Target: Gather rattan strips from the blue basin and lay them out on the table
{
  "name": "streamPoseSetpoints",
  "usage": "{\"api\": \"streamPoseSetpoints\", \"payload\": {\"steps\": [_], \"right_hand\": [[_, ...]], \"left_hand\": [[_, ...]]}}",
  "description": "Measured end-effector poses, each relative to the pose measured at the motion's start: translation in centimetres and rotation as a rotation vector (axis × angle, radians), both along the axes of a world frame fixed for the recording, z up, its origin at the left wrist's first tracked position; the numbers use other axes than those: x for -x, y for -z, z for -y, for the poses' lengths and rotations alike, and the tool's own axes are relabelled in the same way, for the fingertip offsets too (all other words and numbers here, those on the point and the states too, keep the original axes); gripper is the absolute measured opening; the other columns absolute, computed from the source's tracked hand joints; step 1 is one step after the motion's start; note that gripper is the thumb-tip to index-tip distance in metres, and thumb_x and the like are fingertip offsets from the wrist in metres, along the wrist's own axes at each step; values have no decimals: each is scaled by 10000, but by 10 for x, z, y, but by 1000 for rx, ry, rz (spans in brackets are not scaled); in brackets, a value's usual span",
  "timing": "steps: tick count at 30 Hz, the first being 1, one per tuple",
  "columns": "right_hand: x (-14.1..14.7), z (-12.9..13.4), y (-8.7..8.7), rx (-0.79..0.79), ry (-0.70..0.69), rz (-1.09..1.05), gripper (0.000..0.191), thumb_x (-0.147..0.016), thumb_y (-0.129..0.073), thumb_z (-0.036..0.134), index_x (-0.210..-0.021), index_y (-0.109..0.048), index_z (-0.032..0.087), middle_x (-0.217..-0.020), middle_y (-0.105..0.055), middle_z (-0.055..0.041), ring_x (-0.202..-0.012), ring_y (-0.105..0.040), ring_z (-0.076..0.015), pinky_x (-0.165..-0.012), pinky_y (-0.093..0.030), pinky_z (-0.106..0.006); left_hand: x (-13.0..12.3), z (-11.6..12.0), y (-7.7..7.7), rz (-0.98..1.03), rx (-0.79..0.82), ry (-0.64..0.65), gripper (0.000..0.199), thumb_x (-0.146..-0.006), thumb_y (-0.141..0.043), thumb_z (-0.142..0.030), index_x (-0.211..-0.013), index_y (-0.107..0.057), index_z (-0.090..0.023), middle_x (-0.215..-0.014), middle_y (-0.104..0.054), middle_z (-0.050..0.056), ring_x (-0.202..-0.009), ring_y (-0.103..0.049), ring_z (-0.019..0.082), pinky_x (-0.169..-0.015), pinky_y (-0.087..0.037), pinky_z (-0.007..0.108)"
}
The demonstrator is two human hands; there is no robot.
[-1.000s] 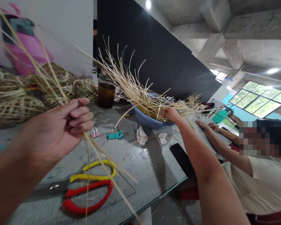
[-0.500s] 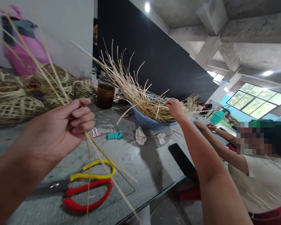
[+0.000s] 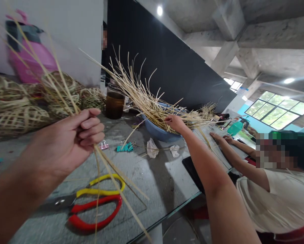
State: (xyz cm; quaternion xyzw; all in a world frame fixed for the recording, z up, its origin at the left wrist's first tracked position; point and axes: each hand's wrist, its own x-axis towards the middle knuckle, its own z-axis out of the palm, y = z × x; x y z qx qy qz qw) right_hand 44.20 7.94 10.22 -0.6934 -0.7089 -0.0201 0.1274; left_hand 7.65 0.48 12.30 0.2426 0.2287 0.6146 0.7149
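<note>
My left hand (image 3: 73,139) is closed around several thin bamboo strips (image 3: 58,89), which fan out above the fist and trail down over the table. Below the trailing ends lie scissors (image 3: 96,203) with one yellow and one red handle. My right hand (image 3: 174,122) reaches out to a heap of bamboo strips (image 3: 144,103) piled across a blue basin (image 3: 162,134). Its fingers are pinched together among the strips; how many they grip is hidden.
Woven bamboo pieces (image 3: 17,112), a pink sprayer (image 3: 32,57) and a brown jar (image 3: 114,104) stand at the back left. Binder clips (image 3: 125,146), crumpled white scraps (image 3: 152,148) and a black phone (image 3: 192,171) lie nearer. On the right sits a co-worker (image 3: 276,189), hands on the table.
My right hand has moved left across the heap. A strip end at the basin's left has shifted down towards the clips, and strips now hang at its right. My left hand keeps its hold.
</note>
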Motion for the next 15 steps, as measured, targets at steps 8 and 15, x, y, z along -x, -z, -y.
{"api": "streamPoseSetpoints", "payload": {"steps": [8, 15], "right_hand": [[39, -26, 14, 18, 6, 98, 255, -969, -676, 169, -1126, -870, 222, -1111, -844, -84, -1056, -758, -251, -972, -539, -299], [30, -16, 2, -59, -51, 16, 207, -974, -673, 191, -1035, -870, 198, -1055, -837, -71, -990, -736, -213, -920, -509, -270]], "left_hand": [[-1, 3, -7, -5, 30, -17, 388, -1063, -379, -10, -770, -614, -106, -570, -351, -67, -345, -354, 15, -310, -276, 120], [2, 2, -6, 21, 31, -10, 377, -1071, -395, -23, -784, -627, -101, -579, -365, -61, -356, -349, 21, -314, -274, 121]]}}
